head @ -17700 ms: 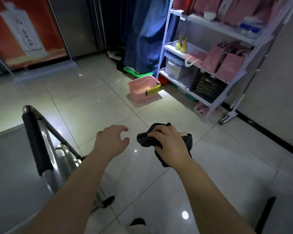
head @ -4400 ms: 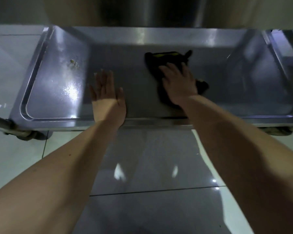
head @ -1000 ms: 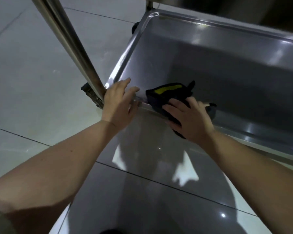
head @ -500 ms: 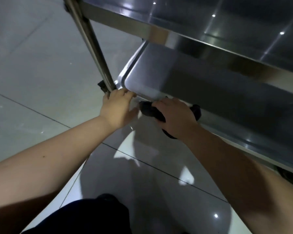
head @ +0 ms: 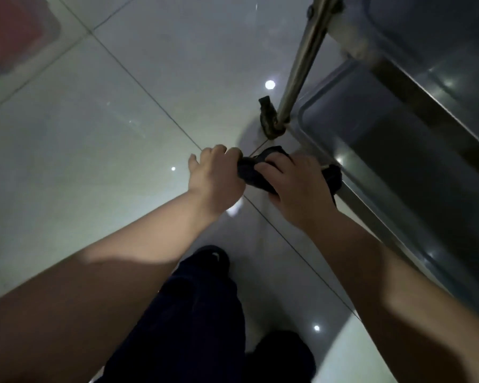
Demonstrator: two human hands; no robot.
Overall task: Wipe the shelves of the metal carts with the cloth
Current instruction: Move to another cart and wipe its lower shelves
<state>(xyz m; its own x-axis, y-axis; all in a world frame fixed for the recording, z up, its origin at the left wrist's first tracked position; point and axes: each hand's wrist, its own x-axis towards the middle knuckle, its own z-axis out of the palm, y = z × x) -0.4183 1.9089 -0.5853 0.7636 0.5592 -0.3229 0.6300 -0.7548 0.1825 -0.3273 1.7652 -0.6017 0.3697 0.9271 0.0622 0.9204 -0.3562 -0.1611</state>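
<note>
A dark cloth (head: 250,172) is held between both hands, low over the tiled floor (head: 94,134) and just beside the near left corner of the metal cart (head: 398,78). The left hand (head: 216,178) is closed on the left end of the cloth, its fingers curled over the bunched fabric. The right hand (head: 299,186) is clamped on the rest of it, with the thumb laid across the top; a further fold of the cloth is seen past the knuckles on the right. The two hands are set close together, almost touching, with only the bunched cloth between them.

The right end of the cloth is seen against the rim of the lower shelf (head: 385,167), but whether it is touching the metal cannot be told. The lower shelf is a shallow steel tray with a raised rounded edge, and it is seen running from the hands to the right and far side of the scene. The upper shelf (head: 432,45) is seen above it at the far right, partly blurred. A steel post (head: 299,67) is set at the cart's left corner, tilted in this view, and a dark caster (head: 268,118) is seen at its foot, just beyond the hands.

Several small bright reflections are shown on the glossy floor. A dark trouser leg (head: 205,313) and a dark shoe (head: 215,258) are seen near the bottom, between the forearms. A blurred red patch (head: 11,31) is seen on the floor at the far left.
</note>
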